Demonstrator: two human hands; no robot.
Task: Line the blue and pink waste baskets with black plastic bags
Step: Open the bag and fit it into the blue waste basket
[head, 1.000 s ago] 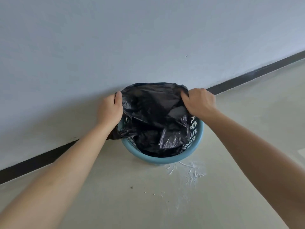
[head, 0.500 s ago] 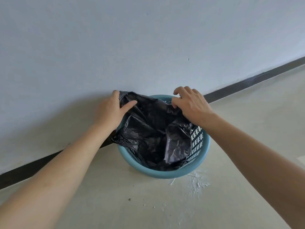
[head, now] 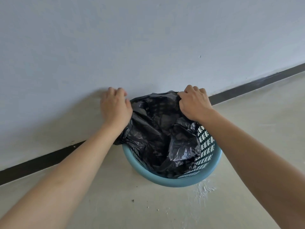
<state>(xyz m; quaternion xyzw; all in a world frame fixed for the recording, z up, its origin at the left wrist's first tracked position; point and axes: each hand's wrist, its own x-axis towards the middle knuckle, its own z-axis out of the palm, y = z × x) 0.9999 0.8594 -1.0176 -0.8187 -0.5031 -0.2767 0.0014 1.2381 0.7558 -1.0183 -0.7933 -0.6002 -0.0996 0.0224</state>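
Black bag (head: 158, 129) sits crumpled inside blue basket (head: 175, 181), on the floor (head: 115, 204) against the wall (head: 148, 38). Bag edge hangs over the left and far rim; near and right rim bare. Left hand (head: 115, 108) clamps bag at the left rim, right hand (head: 194, 104) pinches it at the far-right rim. White powder smear (head: 203, 190) beside basket; dark skirting (head: 41, 160) along wall.

Crumpled black bag (head: 158, 134) inside blue basket (head: 175, 180), unspread
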